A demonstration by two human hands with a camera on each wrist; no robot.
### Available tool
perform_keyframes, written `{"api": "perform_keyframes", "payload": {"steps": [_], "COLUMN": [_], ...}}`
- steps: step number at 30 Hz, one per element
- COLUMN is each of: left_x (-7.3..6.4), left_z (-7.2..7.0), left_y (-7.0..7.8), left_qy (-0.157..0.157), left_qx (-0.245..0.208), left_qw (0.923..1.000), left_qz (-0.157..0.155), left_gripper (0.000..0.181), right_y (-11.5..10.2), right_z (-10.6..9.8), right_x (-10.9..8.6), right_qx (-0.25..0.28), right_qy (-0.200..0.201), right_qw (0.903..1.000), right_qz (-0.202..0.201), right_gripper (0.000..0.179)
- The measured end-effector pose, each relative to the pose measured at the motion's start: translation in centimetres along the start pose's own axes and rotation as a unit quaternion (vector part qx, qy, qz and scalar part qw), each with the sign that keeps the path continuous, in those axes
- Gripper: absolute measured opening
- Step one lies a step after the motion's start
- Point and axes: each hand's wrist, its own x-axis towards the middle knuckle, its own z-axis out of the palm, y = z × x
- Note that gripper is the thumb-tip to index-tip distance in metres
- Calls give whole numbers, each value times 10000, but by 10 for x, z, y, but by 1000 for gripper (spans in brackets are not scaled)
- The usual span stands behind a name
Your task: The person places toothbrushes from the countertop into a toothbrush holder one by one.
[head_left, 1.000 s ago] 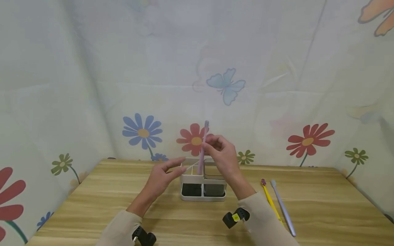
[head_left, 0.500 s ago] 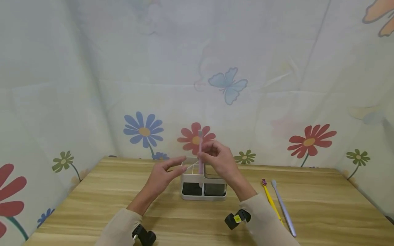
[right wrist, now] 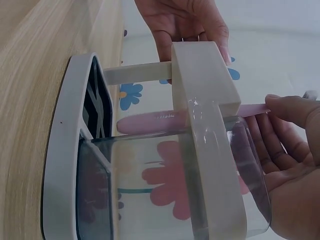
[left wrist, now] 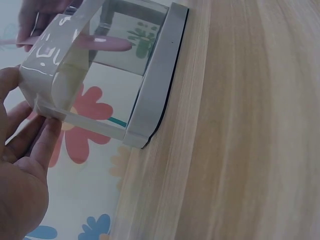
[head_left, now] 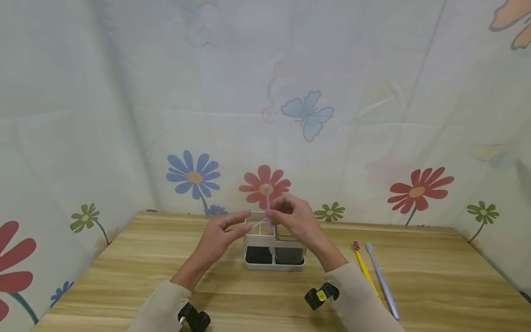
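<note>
A white toothbrush holder with a dark-lined base stands upright on the table, a clear tinted cup in its right half. My left hand grips the left end of its upper frame, thumb and fingers at opposite sides. In my right hand, thumb and fingers pinch a pink toothbrush, head up. The handle passes down through the frame beside the cup, its rounded end close over the base in the right wrist view.
To the right on the wooden table lie a yellow toothbrush and a lavender toothbrush, side by side. Behind the table's far edge hangs a flower-printed curtain.
My right hand has lowered the pink toothbrush and shifted it slightly left; its handle end now shows below the upper frame. The left hand has stayed on the holder.
</note>
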Motion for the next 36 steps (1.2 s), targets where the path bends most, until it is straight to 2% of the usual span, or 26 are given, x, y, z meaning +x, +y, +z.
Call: {"api": "perform_keyframes", "payload": {"steps": [7, 20, 36], "left_x": [1, 1, 0], "left_z": [1, 1, -1], "left_y": [1, 4, 1], "left_qy": [3, -54, -39], "left_qx": [10, -76, -67], "left_qw": [10000, 9999, 9999], "left_qz": [-2, -46, -69], "left_gripper": [45, 45, 46], "right_y": [1, -1, -5], "right_z": [-3, -5, -4], "right_x": [0, -1, -2], "right_qx": [-289, -410, -708], "right_qy": [-87, -297, -422], "right_qw": [9995, 9985, 9960], "right_qz": [-88, -201, -353], "right_gripper": [19, 15, 16]}}
